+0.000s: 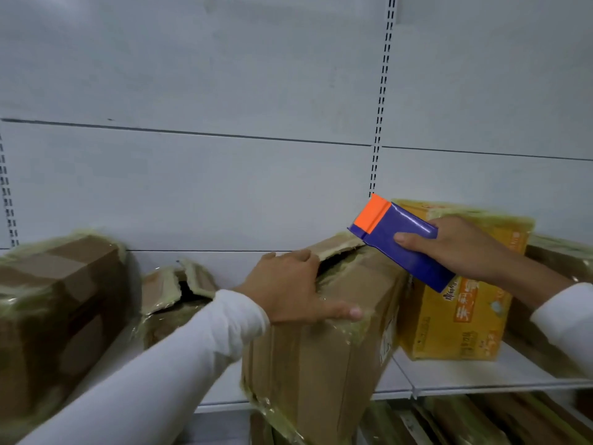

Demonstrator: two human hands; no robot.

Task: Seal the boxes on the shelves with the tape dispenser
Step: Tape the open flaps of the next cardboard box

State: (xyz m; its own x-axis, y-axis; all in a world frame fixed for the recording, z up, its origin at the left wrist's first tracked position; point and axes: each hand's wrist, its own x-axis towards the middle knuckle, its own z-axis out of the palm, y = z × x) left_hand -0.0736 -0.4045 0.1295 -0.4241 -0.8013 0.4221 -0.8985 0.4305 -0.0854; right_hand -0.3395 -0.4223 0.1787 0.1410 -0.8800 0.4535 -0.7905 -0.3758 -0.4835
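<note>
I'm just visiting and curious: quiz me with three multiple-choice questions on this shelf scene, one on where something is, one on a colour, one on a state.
1. Where does the left hand rest?
A. on the brown box's top
B. on the yellow box
C. on the wall

2. What colour is the tip of the tape dispenser?
A. green
B. orange
C. white

3. How are the top flaps of the brown box?
A. taped flat
B. cut away
C. gaping open

Answers: 1 A, the palm lies flat on its top. 2 B, an orange end on a blue body, gripped by the right hand. 3 C, a dark gap shows between the flaps.
</note>
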